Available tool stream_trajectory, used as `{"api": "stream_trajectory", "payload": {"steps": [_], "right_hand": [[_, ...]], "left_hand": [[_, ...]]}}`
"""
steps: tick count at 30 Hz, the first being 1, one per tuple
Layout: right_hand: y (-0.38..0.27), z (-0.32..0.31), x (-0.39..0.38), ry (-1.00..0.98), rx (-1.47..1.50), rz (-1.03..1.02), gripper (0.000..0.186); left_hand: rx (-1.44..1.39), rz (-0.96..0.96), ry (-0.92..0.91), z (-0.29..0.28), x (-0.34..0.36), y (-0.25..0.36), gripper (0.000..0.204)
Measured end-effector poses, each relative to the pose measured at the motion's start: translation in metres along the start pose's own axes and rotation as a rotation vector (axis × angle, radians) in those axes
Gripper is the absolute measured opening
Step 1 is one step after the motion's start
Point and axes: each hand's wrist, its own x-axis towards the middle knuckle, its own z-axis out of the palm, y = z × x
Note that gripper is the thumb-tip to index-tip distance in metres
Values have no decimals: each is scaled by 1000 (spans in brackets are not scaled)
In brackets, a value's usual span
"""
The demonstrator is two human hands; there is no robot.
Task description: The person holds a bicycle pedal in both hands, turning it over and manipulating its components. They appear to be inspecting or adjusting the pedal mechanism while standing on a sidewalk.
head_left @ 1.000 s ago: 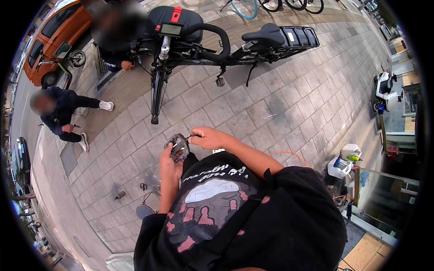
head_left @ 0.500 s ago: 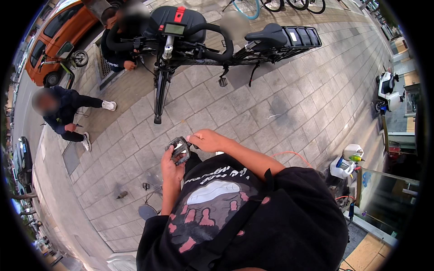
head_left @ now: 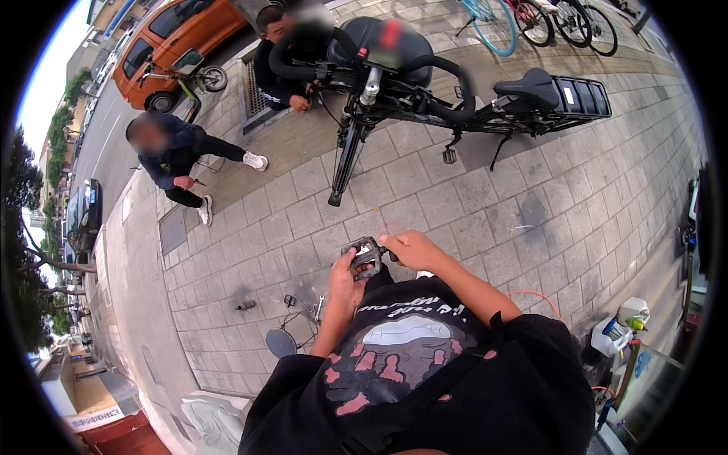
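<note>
A black bicycle pedal (head_left: 369, 265) is held in front of my shirt, with something white showing inside its frame. My left hand (head_left: 348, 282) grips the pedal's body, thumb over its near-left edge. At the pedal's right side, my right hand (head_left: 409, 249) closes its fingers on the dark axle end, which they partly hide. Ahead of me stands a black bicycle (head_left: 455, 114) with wide curved handlebars and a rear rack. Its fork (head_left: 345, 167) ends without a wheel. Another pedal (head_left: 450, 155) hangs from the crank.
Two people, one crouching (head_left: 277, 80) behind the handlebars and one (head_left: 178, 155) at left, are nearby. On the paving lie a small pedal (head_left: 290, 301), a wrench (head_left: 320, 307) and a dark cylindrical piece (head_left: 245, 305). A round grey disc (head_left: 280, 343) and white containers (head_left: 611, 336) stand close by.
The view has swung left, so the bicycle, the people and my hands all sit farther right in the picture. Both hands keep hold of the pedal.
</note>
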Motion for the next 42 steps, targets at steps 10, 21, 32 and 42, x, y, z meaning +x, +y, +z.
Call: {"api": "stream_trajectory", "payload": {"steps": [10, 21, 32, 42], "right_hand": [[-7, -2, -4, -65, 76, -66, 42], [-19, 7, 4, 26, 3, -215, 41], [-26, 19, 11, -29, -82, -146, 45], [-19, 21, 26, -155, -102, 0, 41]], "left_hand": [[-17, 30, -54, 3, -6, 7, 20], [-57, 17, -51, -7, 2, -2, 26], [-154, 46, 51, -11, -16, 2, 21], [-172, 108, 59, -18, -25, 6, 22]]}}
